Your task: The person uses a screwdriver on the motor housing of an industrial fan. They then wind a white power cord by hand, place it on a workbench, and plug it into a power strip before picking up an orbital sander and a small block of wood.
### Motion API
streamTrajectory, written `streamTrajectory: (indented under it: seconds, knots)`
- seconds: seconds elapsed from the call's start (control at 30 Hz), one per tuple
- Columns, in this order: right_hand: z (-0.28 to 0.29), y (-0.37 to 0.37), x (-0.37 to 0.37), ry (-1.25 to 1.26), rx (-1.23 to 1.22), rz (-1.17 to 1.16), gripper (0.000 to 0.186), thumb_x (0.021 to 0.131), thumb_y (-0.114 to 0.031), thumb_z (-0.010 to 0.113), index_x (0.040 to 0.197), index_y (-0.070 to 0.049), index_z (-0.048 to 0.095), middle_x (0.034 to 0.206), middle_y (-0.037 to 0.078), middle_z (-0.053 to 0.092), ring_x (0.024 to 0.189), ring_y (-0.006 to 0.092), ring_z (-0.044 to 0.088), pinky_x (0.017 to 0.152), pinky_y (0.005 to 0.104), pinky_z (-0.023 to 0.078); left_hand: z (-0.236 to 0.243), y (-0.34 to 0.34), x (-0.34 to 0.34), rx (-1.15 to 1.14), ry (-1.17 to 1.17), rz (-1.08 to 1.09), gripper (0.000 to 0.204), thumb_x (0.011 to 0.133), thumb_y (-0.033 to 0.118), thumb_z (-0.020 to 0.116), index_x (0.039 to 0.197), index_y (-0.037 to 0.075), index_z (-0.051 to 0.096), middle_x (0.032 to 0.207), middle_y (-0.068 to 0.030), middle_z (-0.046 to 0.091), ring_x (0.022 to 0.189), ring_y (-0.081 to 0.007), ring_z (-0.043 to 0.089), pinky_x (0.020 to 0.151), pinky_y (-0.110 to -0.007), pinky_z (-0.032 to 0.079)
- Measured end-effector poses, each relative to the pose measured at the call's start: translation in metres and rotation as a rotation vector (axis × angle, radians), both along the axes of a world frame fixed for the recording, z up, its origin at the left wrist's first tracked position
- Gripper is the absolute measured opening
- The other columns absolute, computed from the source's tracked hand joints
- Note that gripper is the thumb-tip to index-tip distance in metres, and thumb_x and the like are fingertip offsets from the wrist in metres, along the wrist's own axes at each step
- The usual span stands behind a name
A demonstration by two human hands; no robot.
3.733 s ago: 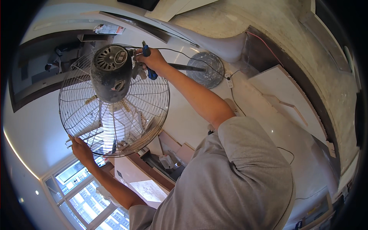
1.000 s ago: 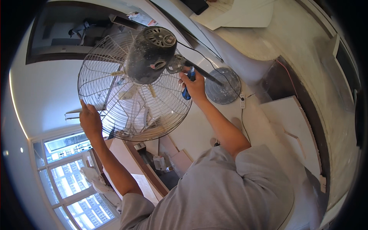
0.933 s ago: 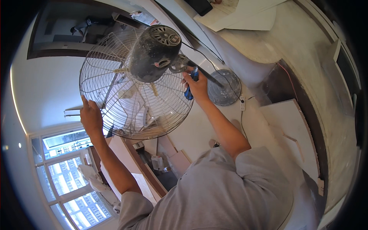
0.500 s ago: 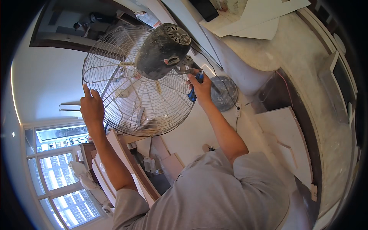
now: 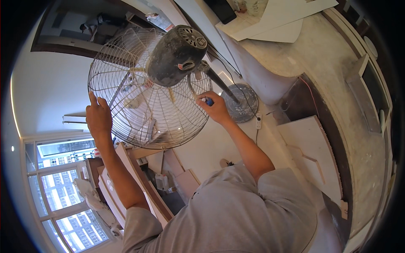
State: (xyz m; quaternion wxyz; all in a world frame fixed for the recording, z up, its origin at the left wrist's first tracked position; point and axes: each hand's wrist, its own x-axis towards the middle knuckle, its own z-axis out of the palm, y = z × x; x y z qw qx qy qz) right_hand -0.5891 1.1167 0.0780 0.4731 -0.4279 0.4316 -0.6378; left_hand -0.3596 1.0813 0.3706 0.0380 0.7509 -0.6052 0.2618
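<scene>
A large pedestal fan stands in front of me, with a round wire guard (image 5: pixel 139 126) and a dusty black motor housing (image 5: pixel 177 55). Its pole (image 5: pixel 221 84) slants down to a round grey base (image 5: pixel 240 103) on the floor. At the guard's left rim, my left hand (image 5: pixel 99 120) is closed on the wires, its index finger pointing up along the edge. My right hand (image 5: pixel 217 109) is closed around a small blue-handled tool (image 5: pixel 209 101), mostly hidden by the fingers. Those fingertips are beside a curved dark cord or strip (image 5: pixel 191 86) below the motor, near the guard's right side.
A power strip (image 5: pixel 258 120) with a cable lies by the fan base. To the right runs a dusty curved counter (image 5: pixel 329 55) bearing white board offcuts (image 5: pixel 274 25) and a black phone-like slab (image 5: pixel 219 9). Boards (image 5: pixel 314 156) lean below it. Windows (image 5: pixel 69 189) are at left.
My right hand has moved down and slightly left from the joint under the motor, uncovering the pole. The blue tool is now mostly hidden in it. My left hand stays at the rim.
</scene>
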Motion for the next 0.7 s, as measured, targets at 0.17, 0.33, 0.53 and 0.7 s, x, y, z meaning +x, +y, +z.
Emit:
streamTrajectory:
  seconds: [0.17, 0.33, 0.53, 0.7]
  knots:
    - [0.003, 0.006, 0.014, 0.015, 0.118, 0.035, 0.017, 0.078, -0.011, 0.071, 0.091, -0.002, 0.067, 0.081, 0.007, 0.067, 0.068, 0.0111, 0.058, 0.063, 0.0246, 0.046, 0.0, 0.003, -0.001, -0.009, -0.008, -0.011, 0.049, 0.093, 0.031, 0.037, 0.134, 0.006, 0.044, 0.084, -0.0304, 0.059, 0.08, -0.0453, 0.061, 0.074, -0.05, 0.048]
    - [0.007, -0.005, 0.018, -0.079, 0.161, 0.119, 0.018, 0.077, -0.009, 0.072, 0.092, 0.0, 0.067, 0.076, 0.006, 0.067, 0.063, 0.0093, 0.057, 0.06, 0.0239, 0.046, 0.001, 0.004, -0.006, -0.02, -0.001, -0.018, 0.049, 0.093, 0.029, 0.037, 0.134, 0.005, 0.043, 0.085, -0.0303, 0.06, 0.078, -0.0445, 0.061, 0.072, -0.05, 0.049]
    - [0.029, -0.013, 0.017, -0.055, 0.201, 0.222, 0.017, 0.076, -0.007, 0.072, 0.09, 0.001, 0.067, 0.072, 0.004, 0.066, 0.059, 0.0082, 0.058, 0.058, 0.0224, 0.047, 0.001, 0.005, -0.008, -0.018, 0.003, 0.02, 0.048, 0.093, 0.029, 0.037, 0.135, 0.005, 0.043, 0.086, -0.0297, 0.06, 0.078, -0.0435, 0.062, 0.072, -0.049, 0.05]
    - [0.034, -0.019, 0.019, -0.083, 0.179, 0.239, 0.017, 0.075, -0.007, 0.073, 0.088, 0.001, 0.066, 0.073, 0.005, 0.066, 0.059, 0.0087, 0.058, 0.058, 0.0223, 0.048, 0.002, 0.007, -0.015, -0.029, 0.008, 0.039, 0.047, 0.093, 0.028, 0.038, 0.134, 0.005, 0.043, 0.088, -0.0291, 0.06, 0.078, -0.0435, 0.062, 0.07, -0.048, 0.051]
